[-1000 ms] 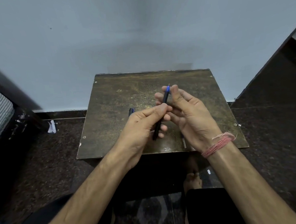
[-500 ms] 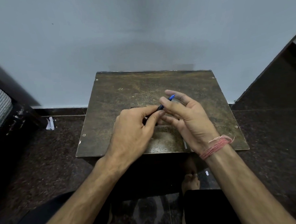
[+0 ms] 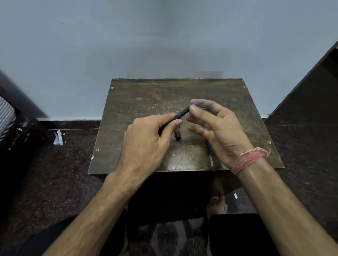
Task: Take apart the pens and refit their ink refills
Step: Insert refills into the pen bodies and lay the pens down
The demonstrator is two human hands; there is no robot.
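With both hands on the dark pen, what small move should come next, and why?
Probably the right hand should twist the blue tip off, because its fingers already pinch that end while the left hand grips the pen barrel above the table.

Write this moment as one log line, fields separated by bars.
left hand: grips pen | right hand: pinches pen tip | refill: lies on table | step: pen being worked on

Worn brown wooden table [image 3: 134,102] vs. pale blue wall [image 3: 158,38]; dark speckled stone floor [image 3: 37,177], white paper scrap [image 3: 58,138] lying left.
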